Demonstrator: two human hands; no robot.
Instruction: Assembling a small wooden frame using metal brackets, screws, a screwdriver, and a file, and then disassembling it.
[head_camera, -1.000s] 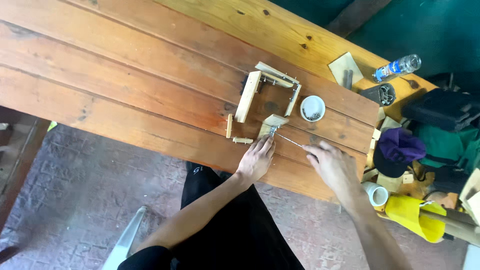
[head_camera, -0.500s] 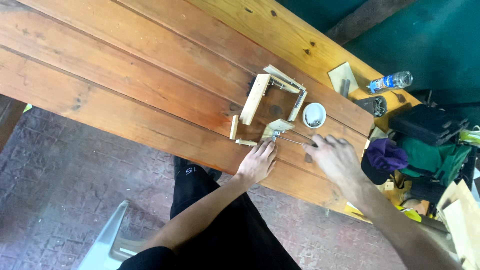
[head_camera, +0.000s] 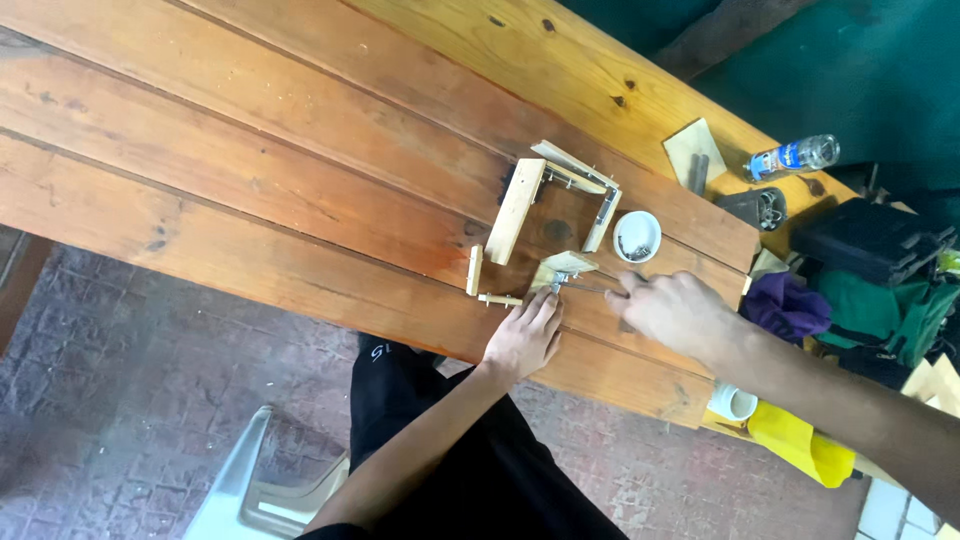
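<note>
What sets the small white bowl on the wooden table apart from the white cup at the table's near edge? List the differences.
The small white bowl sits fully in view on the wooden table; the white cup is partly hidden below the right forearm. The bowl holds small dark metal pieces; the cup's contents cannot be seen. The bowl lies beyond the right hand, the cup nearer the person. Both are white and round.

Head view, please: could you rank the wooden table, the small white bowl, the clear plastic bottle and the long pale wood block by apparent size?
1. wooden table
2. long pale wood block
3. clear plastic bottle, close to the block, so unsure
4. small white bowl
</note>
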